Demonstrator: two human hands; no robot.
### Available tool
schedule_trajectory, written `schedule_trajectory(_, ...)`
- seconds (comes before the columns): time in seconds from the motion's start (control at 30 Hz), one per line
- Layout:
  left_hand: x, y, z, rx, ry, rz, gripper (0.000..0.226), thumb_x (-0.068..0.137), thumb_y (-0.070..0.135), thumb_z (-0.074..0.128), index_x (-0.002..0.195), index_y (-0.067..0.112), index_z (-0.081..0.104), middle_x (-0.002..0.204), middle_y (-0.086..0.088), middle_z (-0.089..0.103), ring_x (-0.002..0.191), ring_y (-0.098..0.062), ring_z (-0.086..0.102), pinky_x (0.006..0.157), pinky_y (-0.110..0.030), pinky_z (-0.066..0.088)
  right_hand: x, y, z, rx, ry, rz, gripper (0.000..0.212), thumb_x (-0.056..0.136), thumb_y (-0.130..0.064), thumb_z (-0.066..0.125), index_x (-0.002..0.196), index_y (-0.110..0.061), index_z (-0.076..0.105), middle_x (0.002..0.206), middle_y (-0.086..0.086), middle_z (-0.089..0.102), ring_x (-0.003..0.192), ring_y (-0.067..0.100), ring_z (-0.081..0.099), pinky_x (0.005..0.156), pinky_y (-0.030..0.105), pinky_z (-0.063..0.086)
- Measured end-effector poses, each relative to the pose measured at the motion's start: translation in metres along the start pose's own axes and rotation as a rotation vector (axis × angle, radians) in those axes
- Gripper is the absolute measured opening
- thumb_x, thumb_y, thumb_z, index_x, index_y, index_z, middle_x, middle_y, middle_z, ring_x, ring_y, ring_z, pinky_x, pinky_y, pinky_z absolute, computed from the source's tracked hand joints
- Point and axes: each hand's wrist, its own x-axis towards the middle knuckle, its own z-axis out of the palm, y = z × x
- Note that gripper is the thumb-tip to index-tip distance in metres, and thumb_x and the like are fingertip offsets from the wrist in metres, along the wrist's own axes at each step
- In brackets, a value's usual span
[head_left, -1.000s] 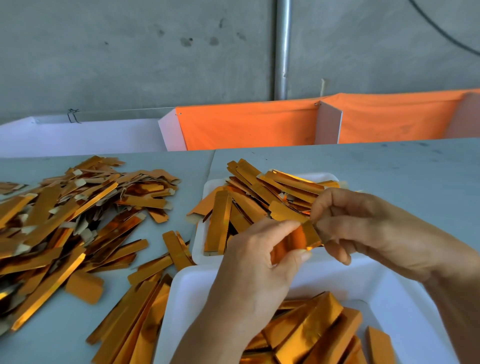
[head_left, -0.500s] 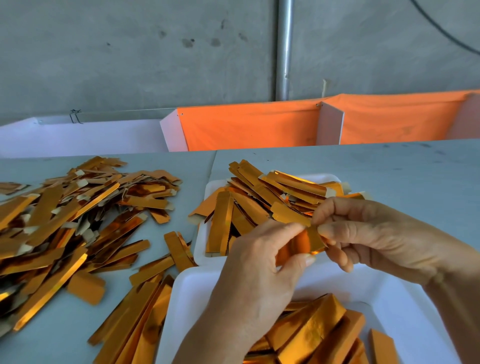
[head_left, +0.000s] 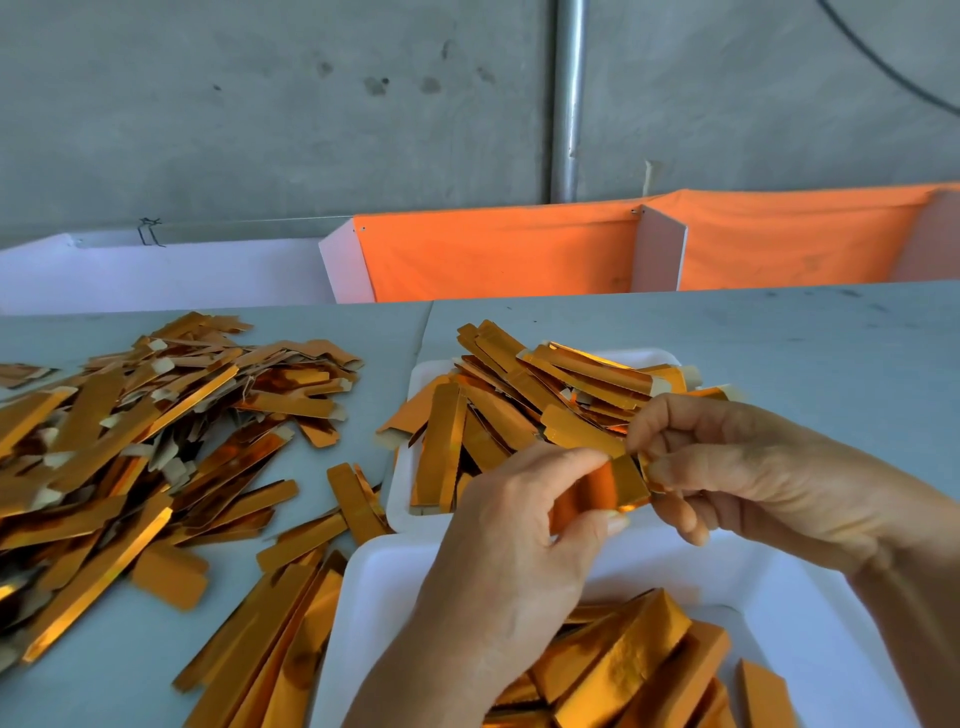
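Both hands meet just above the far rim of the near white tray (head_left: 395, 597), sharing one gold foil-card strip (head_left: 605, 486) held in the air. The left hand (head_left: 519, 551) curls thumb below and fingers above round the strip's lower-left part. The right hand (head_left: 753, 483) pinches its upper-right end. The strip's long axis therefore runs from hand to hand, rising slightly to the right; it looks partly bent into a sleeve, though fingers hide the seams. Folded gold boxes (head_left: 623, 660) lie in the near tray, close under the left wrist. Flat strips (head_left: 498, 410) fill the far white tray (head_left: 402, 499) just behind the hands, and a loose heap (head_left: 130, 415) lies on the desk (head_left: 805, 353) well to the left. Dropping the piece would likely be a short move towards the person, with the left hand nearer.
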Motion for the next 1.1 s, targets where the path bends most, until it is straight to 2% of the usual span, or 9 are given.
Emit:
schedule_trajectory(0.2,0.0,-0.001,0.0,0.016,0.0,0.023,0.041,0.086,0.038,0.063,0.127,0.036,0.055,0.115,0.028,0.053,0.108,0.007,0.048,0.083,-0.001,0.042,0.0,-0.001,0.003,-0.043,0.026,0.014,0.021,0.067,-0.003,0.063,0.087,-0.004,0.06,0.057,0.013,0.055,0.044,0.018,0.052,0.043,0.021,0.046)
schedule_trajectory(0.33,0.001,-0.003,0.001,0.08,0.006,0.061,0.044,0.087,0.036,0.063,0.13,0.033,0.054,0.108,0.032,0.048,0.109,0.014,0.041,0.08,0.003,0.04,0.001,-0.002,0.006,-0.12,0.032,0.023,0.02,0.071,0.001,0.062,0.09,-0.003,0.059,0.058,0.013,0.057,0.046,0.018,0.054,0.045,0.021,0.047)
schedule_trajectory(0.5,0.001,-0.004,0.001,0.225,0.026,0.132,0.042,0.088,0.036,0.061,0.13,0.031,0.054,0.115,0.024,0.051,0.106,0.006,0.044,0.084,-0.01,0.044,0.005,0.001,0.007,-0.285,0.064,-0.013,0.017,0.082,0.008,0.058,0.094,-0.004,0.059,0.059,0.012,0.062,0.049,0.016,0.057,0.048,0.019,0.047)
schedule_trajectory(0.67,0.001,-0.004,0.001,0.153,0.023,0.102,0.043,0.089,0.036,0.061,0.131,0.033,0.053,0.114,0.025,0.051,0.107,0.006,0.046,0.088,-0.018,0.047,0.001,0.003,0.001,-0.04,-0.029,-0.023,0.017,0.073,-0.011,0.068,0.09,-0.006,0.065,0.065,0.013,0.059,0.054,0.02,0.059,0.05,0.023,0.051)
schedule_trajectory(0.73,0.001,-0.003,0.0,0.076,0.022,0.076,0.044,0.088,0.035,0.063,0.131,0.033,0.054,0.114,0.026,0.054,0.108,0.008,0.047,0.089,-0.013,0.045,0.002,0.005,-0.001,0.065,-0.065,-0.041,0.019,0.072,-0.015,0.073,0.089,-0.009,0.068,0.064,0.01,0.054,0.05,0.018,0.057,0.047,0.022,0.049)
schedule_trajectory(0.83,0.002,-0.001,-0.002,-0.039,0.017,0.058,0.043,0.085,0.033,0.067,0.127,0.03,0.059,0.112,0.023,0.058,0.107,0.009,0.051,0.087,-0.006,0.042,0.002,0.008,-0.003,0.187,-0.142,-0.077,0.036,0.065,-0.023,0.087,0.093,-0.009,0.069,0.063,0.005,0.051,0.046,0.015,0.051,0.045,0.021,0.045)
schedule_trajectory(1.0,0.002,0.001,-0.001,-0.124,0.001,0.049,0.045,0.08,0.041,0.064,0.123,0.029,0.062,0.11,0.024,0.061,0.106,0.007,0.055,0.086,-0.009,0.045,0.003,0.009,-0.002,0.264,-0.16,-0.083,0.035,0.06,-0.023,0.089,0.087,-0.01,0.07,0.058,0.005,0.05,0.043,0.014,0.049,0.043,0.021,0.044)
schedule_trajectory(1.1,0.002,-0.002,-0.002,-0.116,0.006,0.037,0.041,0.082,0.036,0.065,0.122,0.031,0.062,0.109,0.024,0.061,0.106,0.007,0.055,0.086,-0.009,0.045,0.004,0.009,0.0,0.236,-0.14,-0.064,0.037,0.06,-0.026,0.09,0.087,-0.011,0.069,0.059,0.005,0.054,0.046,0.016,0.055,0.045,0.022,0.048)
